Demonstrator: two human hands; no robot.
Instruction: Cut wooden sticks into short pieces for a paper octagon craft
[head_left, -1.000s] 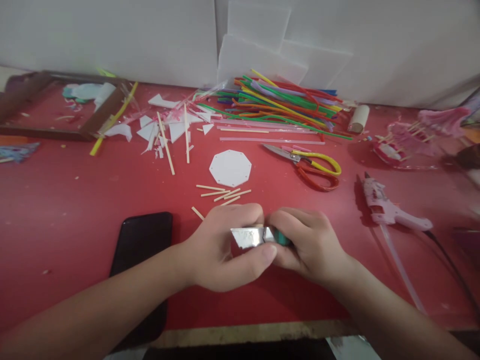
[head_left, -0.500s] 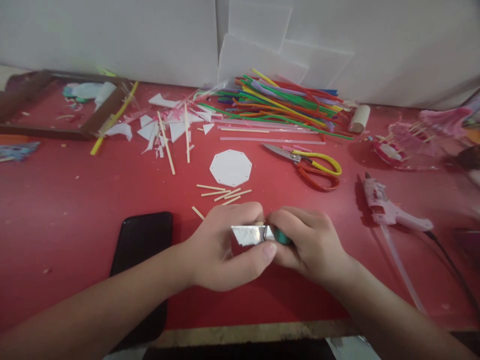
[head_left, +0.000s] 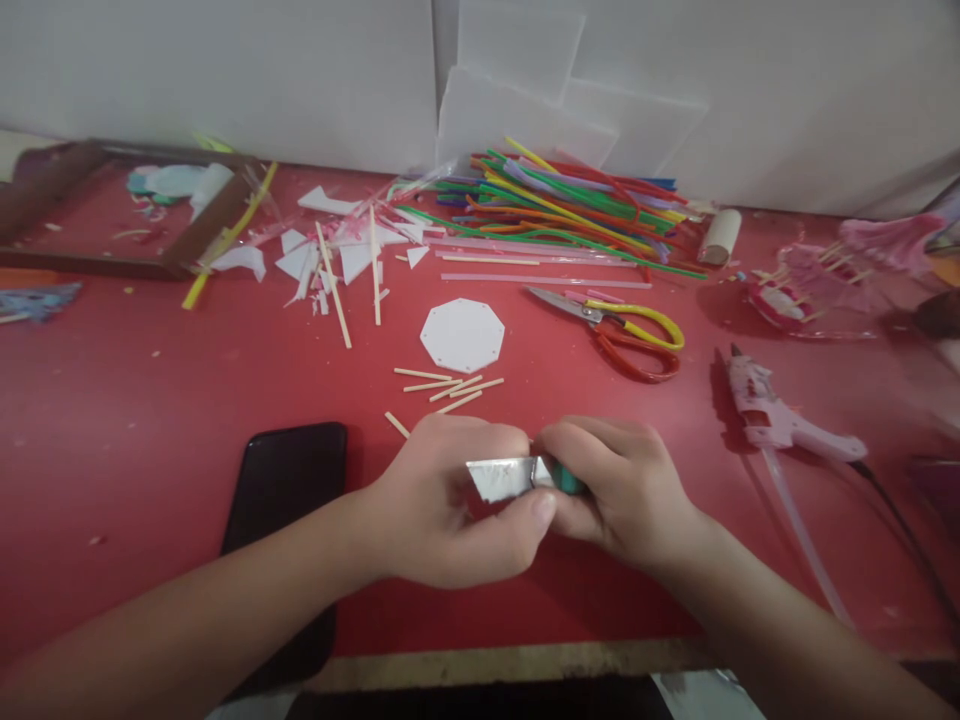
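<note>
- Gripping cutter knife (head_left: 502, 479) in right hand (head_left: 622, 490), with fingers closed around green handle and blade pointing left.
- Curling fingers of left hand (head_left: 457, 500) behind blade, with thumb stretched below it toward right hand; can't tell about anything held inside, hidden from view.
- Keeping both hands close together over red table (head_left: 150, 430), near front edge, with knife between.
- Showing short wooden sticks (head_left: 420, 374) just beyond left hand, some crossing.
- Showing white octagonal board (head_left: 463, 335) farther back, with small holes near rim.
- Showing black smartphone (head_left: 292, 480) left, partly under left forearm.
- Showing scissors (head_left: 591, 315) right of board, with one yellow handle, one red; pink glue gun (head_left: 765, 410) farther right.
- Showing colorful pipe cleaners (head_left: 570, 205) piled at back, beside white scraps (head_left: 356, 262).
</note>
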